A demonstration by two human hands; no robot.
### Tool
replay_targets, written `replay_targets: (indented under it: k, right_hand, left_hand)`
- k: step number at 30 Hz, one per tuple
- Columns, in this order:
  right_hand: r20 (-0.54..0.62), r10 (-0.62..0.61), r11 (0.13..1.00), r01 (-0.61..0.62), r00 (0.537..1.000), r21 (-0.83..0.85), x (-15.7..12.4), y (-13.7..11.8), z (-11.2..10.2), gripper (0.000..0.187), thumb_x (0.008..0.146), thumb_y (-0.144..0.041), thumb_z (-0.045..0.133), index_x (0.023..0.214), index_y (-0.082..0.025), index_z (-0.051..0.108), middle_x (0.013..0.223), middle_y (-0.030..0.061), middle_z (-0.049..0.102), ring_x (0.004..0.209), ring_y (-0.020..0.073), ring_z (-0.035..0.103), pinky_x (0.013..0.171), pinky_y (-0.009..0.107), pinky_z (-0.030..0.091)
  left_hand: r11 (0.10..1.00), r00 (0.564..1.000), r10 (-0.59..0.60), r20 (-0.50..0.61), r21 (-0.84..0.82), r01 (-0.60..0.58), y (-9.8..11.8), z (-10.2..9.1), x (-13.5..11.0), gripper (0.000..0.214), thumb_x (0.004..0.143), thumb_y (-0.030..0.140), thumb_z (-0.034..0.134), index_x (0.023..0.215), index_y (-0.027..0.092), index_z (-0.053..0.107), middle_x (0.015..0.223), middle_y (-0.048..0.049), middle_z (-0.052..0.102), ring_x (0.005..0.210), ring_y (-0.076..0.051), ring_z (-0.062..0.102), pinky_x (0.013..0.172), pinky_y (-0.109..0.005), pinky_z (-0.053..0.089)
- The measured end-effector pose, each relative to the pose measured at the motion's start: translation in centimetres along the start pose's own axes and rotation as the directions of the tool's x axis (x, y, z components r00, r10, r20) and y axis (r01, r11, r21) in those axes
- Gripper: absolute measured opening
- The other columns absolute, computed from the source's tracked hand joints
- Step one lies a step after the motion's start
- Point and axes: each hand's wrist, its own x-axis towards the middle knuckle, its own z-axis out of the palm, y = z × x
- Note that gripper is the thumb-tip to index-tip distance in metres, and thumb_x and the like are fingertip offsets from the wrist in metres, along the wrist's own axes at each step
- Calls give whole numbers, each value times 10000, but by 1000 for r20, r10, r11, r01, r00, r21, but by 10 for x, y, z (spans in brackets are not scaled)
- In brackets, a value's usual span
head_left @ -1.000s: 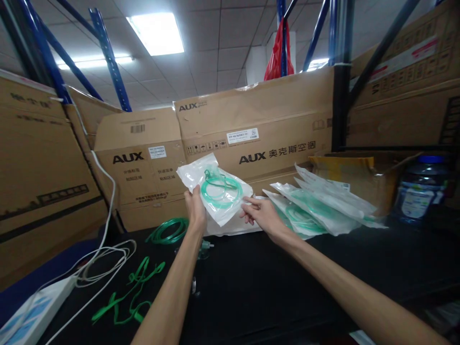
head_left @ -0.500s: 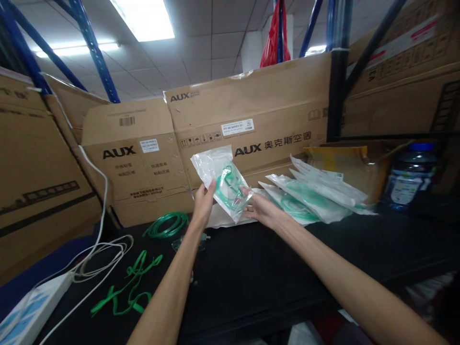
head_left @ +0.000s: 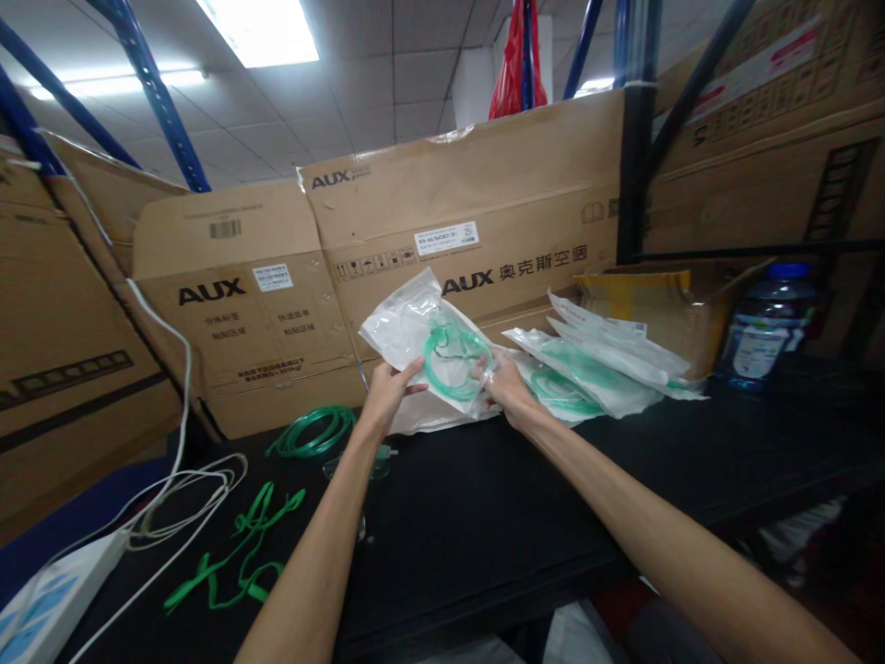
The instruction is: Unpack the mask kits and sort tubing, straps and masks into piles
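In front of me I hold a bagged oxygen mask (head_left: 453,355), a clear and white pouch with coiled green tubing inside, tilted upward. My left hand (head_left: 391,395) pinches its lower left edge, the thumb at the front. At the lower right edge, my right hand (head_left: 508,387) grips the pouch with bent fingers. Behind and to the right, several similar pouches (head_left: 598,364) lean in a row on the black surface. Left of my left forearm are a coil of green tubing (head_left: 318,432) and a clear mask piece (head_left: 379,463), partly hidden by the arm.
Green elastic straps (head_left: 255,526) lie at the left near a white power strip (head_left: 69,586) and its looped cord (head_left: 186,493). Cardboard panels (head_left: 387,207) stand along the back. An open carton (head_left: 698,295) and a blue-capped bottle (head_left: 764,327) are at the right.
The pouch has turned slightly, and its coil shows more openly. My right hand has closed more firmly on the right edge. The view has shifted slightly to the right.
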Motion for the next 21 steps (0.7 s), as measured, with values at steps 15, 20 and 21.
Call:
replay_targets:
  k: [15,20,21]
  right_hand:
    - [-31,45,996,-48,998,-81,7,-29,-28,296,984,-332,647,1221,-155,633,1173,83,676,953,207,690,807,394,601]
    - [-265,-125,992,125,956,-17,12,-42,-58,212,995,-334,629,1078,-141,654,947,29,689,707,127,656,620,272,571]
    - [-328,-164,985,173,930,-4,12,-45,-65,192,1003,-329,604,1030,-146,654,887,16,681,629,108,626,550,238,537]
  left_hand:
    - [994,858,-104,-502,-91,67,-23,-22,23,290,993,305,552,793,107,622,790,-75,641,562,-142,684,594,-251,616]
    - [981,827,-159,-540,-184,68,-14,-24,20,153,966,175,517,895,106,633,808,-31,589,599,-116,663,673,-265,651]
    - [976,834,-176,-523,-201,80,-12,-23,19,129,953,143,526,887,106,631,773,-10,569,578,-100,631,678,-264,653]
